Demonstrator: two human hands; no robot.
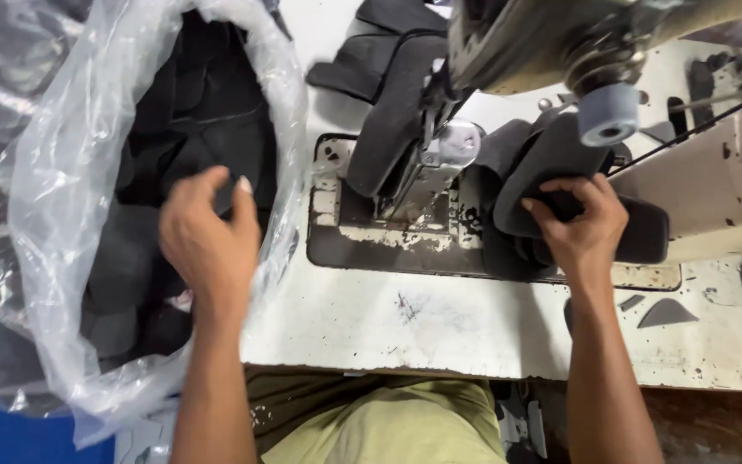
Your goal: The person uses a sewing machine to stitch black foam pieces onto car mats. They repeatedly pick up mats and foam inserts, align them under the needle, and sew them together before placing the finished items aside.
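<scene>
Under the machine's arm, the right hand is closed around a bundle of dark padded pieces, with the fingers curled over its front edge. This bundle rests on the bed of the sewing machine, just right of the needle. Another dark padded piece is hanging over the presser foot, so it looks as if some pieces are already at the machine.

At the other side, the left hand reaches into a clear plastic bag. Its fingers are bent on the dark pieces in the bag, but I cannot tell if they really pinch one. The bag looks quite full, so many pieces seem left. No label is visible on the bag. Small dark scraps lie on the worn white table.
</scene>
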